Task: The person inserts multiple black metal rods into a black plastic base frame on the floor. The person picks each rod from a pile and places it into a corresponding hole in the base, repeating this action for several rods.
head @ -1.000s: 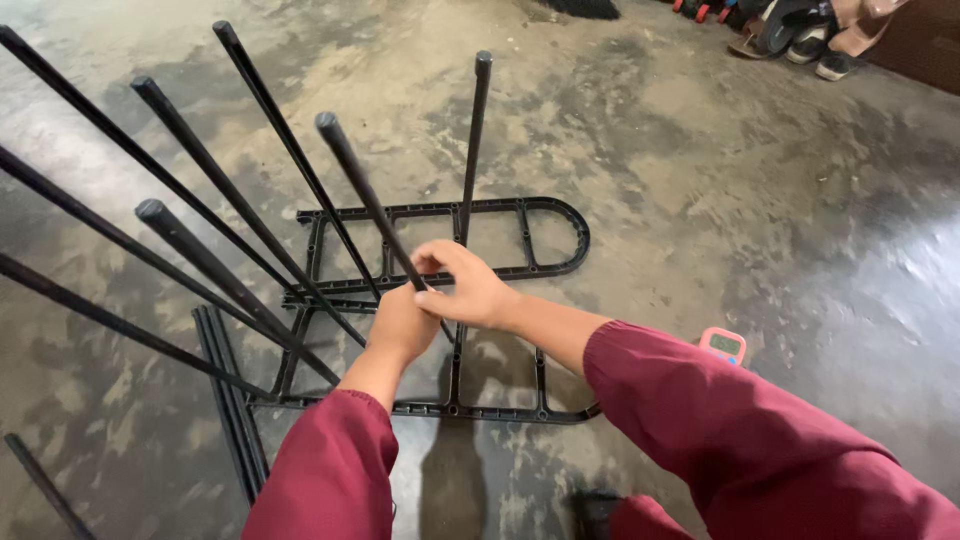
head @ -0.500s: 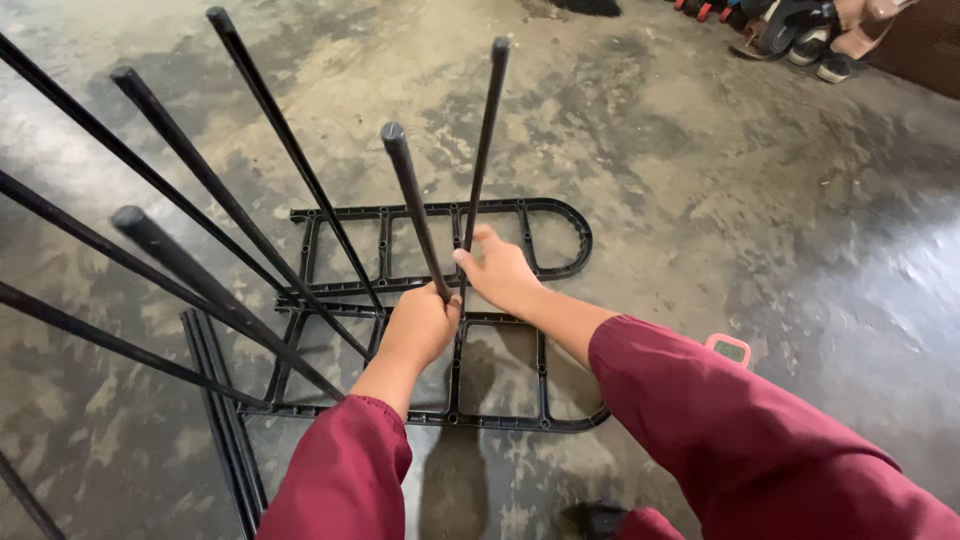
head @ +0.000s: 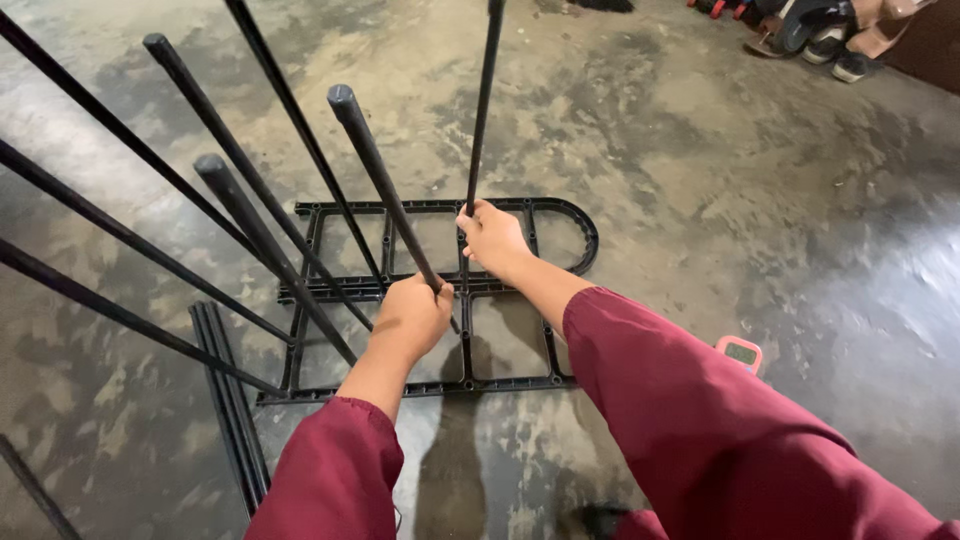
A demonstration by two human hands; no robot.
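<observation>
A black plastic grid frame point(head: 575, 222) lies flat on the concrete floor, with several black rods point(head: 250, 215) standing up out of it at slants. My left hand point(head: 412, 315) is closed around the lower part of one slanted rod point(head: 365, 150). My right hand point(head: 492, 238) grips the base of a thinner upright rod point(head: 484, 100) where it meets the frame. Both arms wear dark red sleeves.
Loose black rods point(head: 228, 400) lie on the floor left of the frame. A small pink device with a screen point(head: 740, 353) sits on the floor by my right arm. Shoes point(head: 830, 30) are at the far top right.
The rod in my left hand has tilted further toward me and to the left. My right hand has slid down to the thin upright rod's base.
</observation>
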